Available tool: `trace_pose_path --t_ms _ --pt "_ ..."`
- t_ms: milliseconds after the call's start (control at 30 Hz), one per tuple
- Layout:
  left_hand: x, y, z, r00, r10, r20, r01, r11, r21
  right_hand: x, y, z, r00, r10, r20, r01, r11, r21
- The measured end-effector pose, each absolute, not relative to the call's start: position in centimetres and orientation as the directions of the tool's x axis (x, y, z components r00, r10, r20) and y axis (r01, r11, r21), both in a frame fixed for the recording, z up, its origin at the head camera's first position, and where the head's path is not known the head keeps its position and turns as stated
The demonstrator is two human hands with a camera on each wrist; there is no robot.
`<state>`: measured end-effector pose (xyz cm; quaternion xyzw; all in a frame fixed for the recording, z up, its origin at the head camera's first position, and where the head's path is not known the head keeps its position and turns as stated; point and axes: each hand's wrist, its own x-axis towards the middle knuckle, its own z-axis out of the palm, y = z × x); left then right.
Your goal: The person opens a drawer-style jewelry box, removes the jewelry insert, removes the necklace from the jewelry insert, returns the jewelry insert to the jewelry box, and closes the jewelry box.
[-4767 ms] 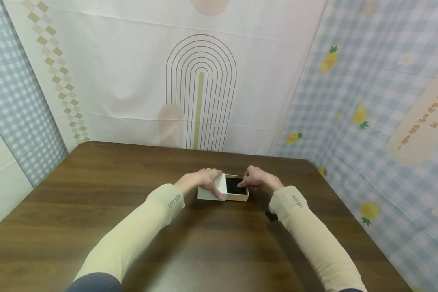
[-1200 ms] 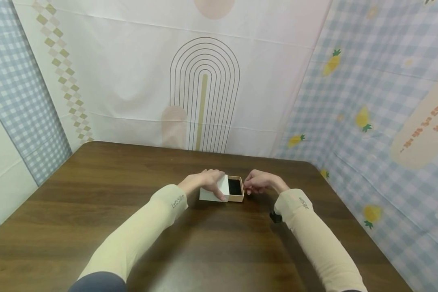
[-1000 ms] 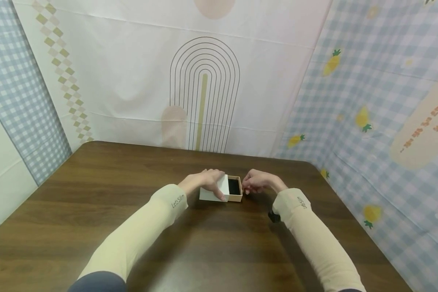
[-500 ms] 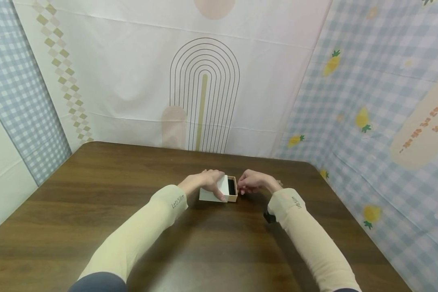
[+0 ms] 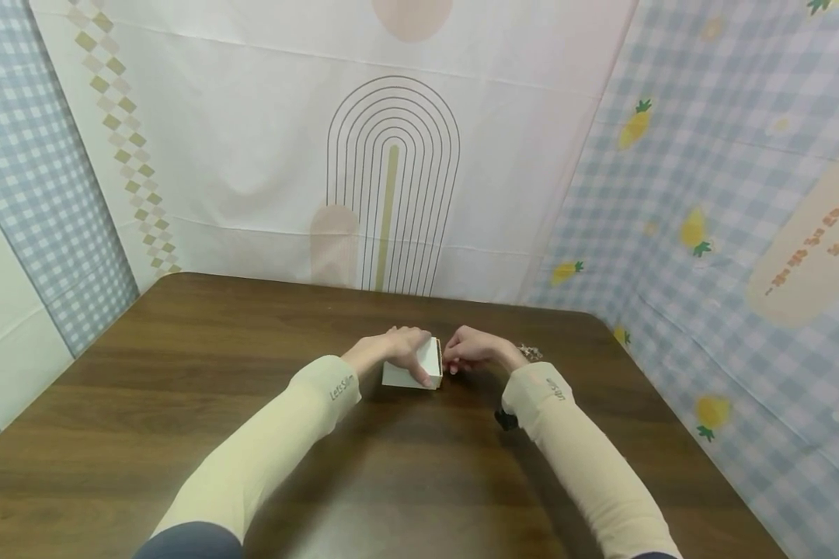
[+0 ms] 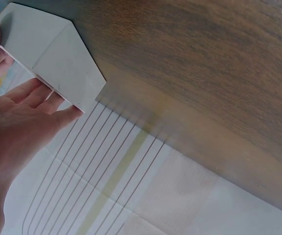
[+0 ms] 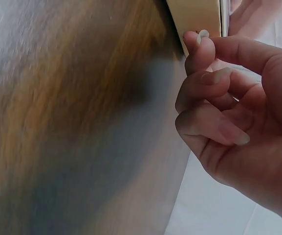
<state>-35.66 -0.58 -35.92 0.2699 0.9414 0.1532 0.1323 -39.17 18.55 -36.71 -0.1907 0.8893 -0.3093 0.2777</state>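
Note:
A white cardboard box sleeve (image 5: 426, 357) lies on the table, its tan drawer (image 7: 194, 14) almost wholly inside; only a thin strip shows at the right end. My left hand (image 5: 402, 349) grips the sleeve from above, thumb on the near side. In the left wrist view, the fingers of that hand lie along an edge of the white sleeve (image 6: 57, 54). At the drawer's end face, my right hand (image 5: 471, 347) has thumb and forefinger tips together, pinching at the face, with the other fingers curled. What lies between those tips is hidden.
A small silvery heap (image 5: 530, 352), perhaps a chain, lies behind my right wrist. A black device (image 5: 506, 420) sits under the right cuff. The brown wooden table (image 5: 391, 473) meets white patterned cloth (image 5: 266, 140) at the back and checked cloth at the sides.
The drawer has slid left into the sleeve, hiding its black lining. My right hand has moved left with it, uncovering the silvery heap. The left hand stays on the sleeve.

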Motion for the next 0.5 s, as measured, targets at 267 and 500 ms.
trace_pose_path --t_ms 267,500 --pt "-35.5 -0.7 -36.0 -0.803 0.571 -0.17 0.496 0.799 0.34 -38.7 17.7 -36.3 -0.807 -0.501 -0.312 -0.282 0.792 -0.542" --pt "-35.9 -2.1 -35.2 -0.821 0.533 -0.203 0.479 0.838 0.261 -37.7 16.3 -33.4 -0.873 -0.459 -0.163 -0.39 0.859 -0.332"
